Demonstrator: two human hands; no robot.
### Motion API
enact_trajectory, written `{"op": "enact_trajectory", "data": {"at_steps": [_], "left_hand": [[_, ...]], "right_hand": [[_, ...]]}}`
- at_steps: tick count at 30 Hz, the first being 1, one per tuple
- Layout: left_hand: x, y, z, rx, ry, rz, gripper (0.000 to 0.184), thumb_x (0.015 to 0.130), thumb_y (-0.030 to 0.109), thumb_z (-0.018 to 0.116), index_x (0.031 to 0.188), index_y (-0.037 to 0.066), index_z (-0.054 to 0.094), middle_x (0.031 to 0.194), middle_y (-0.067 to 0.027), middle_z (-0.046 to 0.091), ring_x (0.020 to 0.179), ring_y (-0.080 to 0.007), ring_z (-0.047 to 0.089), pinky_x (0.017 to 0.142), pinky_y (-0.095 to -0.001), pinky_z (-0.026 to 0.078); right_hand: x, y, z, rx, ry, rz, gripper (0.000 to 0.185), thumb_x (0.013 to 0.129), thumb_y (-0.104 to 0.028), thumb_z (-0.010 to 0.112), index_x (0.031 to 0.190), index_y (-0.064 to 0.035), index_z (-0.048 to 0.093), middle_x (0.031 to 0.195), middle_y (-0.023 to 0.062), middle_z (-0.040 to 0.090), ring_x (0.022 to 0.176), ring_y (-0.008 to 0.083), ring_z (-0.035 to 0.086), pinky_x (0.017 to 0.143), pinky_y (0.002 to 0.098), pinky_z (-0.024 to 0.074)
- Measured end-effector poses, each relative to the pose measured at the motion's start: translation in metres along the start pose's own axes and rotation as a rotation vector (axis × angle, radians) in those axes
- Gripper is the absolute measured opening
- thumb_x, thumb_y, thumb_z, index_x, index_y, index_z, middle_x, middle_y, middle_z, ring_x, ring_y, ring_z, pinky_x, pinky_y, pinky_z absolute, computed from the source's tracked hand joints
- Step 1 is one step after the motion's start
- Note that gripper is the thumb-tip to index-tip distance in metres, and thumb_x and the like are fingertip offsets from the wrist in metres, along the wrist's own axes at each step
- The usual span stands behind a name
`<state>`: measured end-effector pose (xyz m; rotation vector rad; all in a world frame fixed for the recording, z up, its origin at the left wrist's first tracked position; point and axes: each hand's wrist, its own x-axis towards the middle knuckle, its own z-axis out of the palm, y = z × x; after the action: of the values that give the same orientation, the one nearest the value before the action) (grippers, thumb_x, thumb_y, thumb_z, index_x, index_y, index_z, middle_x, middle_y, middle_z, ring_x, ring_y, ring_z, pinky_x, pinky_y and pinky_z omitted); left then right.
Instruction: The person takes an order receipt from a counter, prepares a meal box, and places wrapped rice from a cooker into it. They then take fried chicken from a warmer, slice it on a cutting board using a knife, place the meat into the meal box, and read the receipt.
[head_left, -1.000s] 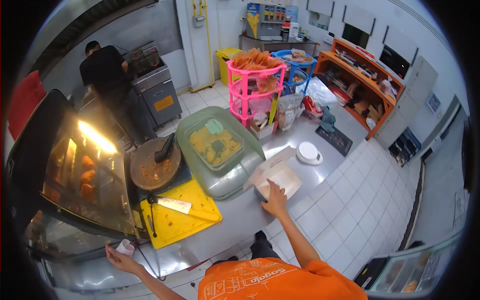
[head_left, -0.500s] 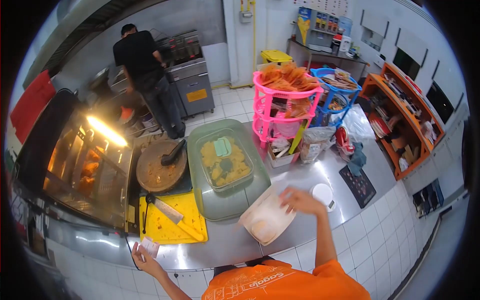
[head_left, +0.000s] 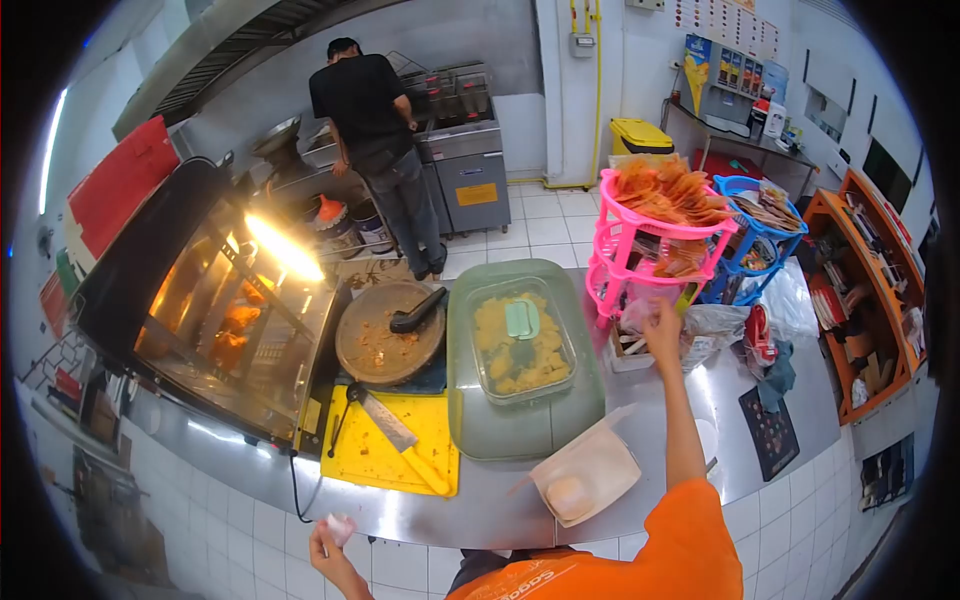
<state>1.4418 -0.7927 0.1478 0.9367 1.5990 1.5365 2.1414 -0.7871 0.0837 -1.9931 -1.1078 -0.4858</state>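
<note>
My left hand (head_left: pixel 328 556), low at the counter's front edge, is closed on a small white-and-pink packet (head_left: pixel 341 528). Stretched forward, my right hand (head_left: pixel 662 327) is at the bottom tier of the pink rack (head_left: pixel 606 262). Its fingers are bent against thin, see-through plastic (head_left: pixel 636 313); what they hold is not clear. Below that arm an opened paper takeaway box (head_left: pixel 612 462) rests on the counter with a pale round lump (head_left: pixel 568 496) inside. My right forearm partly covers a white round scale (head_left: pixel 706 445).
A lidded tub of yellow food (head_left: pixel 522 385) stands on a green tray (head_left: pixel 475 435). Left of it are a stone mortar (head_left: pixel 385 350), a cleaver (head_left: pixel 388 420) on a yellow board (head_left: pixel 345 470), and a lit warming cabinet (head_left: pixel 225 330). A person (head_left: pixel 370 130) stands by the fryers (head_left: pixel 465 165).
My right hand has moved from above the takeaway box forward to the pink rack. My left hand still holds the packet, now more crumpled in its fingers. The view has shifted.
</note>
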Motion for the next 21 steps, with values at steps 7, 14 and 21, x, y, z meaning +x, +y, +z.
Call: {"op": "enact_trajectory", "data": {"at_steps": [7,14,21], "left_hand": [[0.007,0.039,-0.027,-0.012,-0.147,-0.138,0.028,0.099,0.024,0.055,0.08,0.004,0.055,0.07,0.0006,0.051,0.064,-0.0086,0.049,0.06,-0.0248,0.047],[0.021,0.128,-0.041,0.11,-0.725,0.075,0.01,0.092,0.011,0.062,0.095,0.002,0.067,0.071,0.0002,0.055,0.065,-0.0071,0.052,0.059,-0.0231,0.043],[0.079,0.157,-0.129,0.176,-0.42,0.47,0.023,0.079,0.012,0.074,0.098,0.003,0.065,0.075,-0.0002,0.059,0.067,-0.0095,0.055,0.059,-0.0269,0.044]], "right_hand": [[0.005,-0.203,-0.118,1.039,-0.331,0.314,0.051,0.083,0.006,0.069,0.128,-0.0055,0.048,0.089,0.0032,0.061,0.079,0.0072,0.06,0.063,0.0207,0.048],[-0.089,-0.449,-0.129,1.26,-0.558,0.177,0.056,0.078,0.011,0.072,0.127,-0.0047,0.049,0.088,-0.0007,0.054,0.079,0.0061,0.057,0.07,0.0199,0.0478],[-0.205,-0.669,-0.089,1.553,-0.924,0.039,0.046,0.079,0.01,0.07,0.12,-0.0015,0.055,0.088,-0.0011,0.053,0.081,0.0061,0.053,0.072,0.0217,0.0468]]}}
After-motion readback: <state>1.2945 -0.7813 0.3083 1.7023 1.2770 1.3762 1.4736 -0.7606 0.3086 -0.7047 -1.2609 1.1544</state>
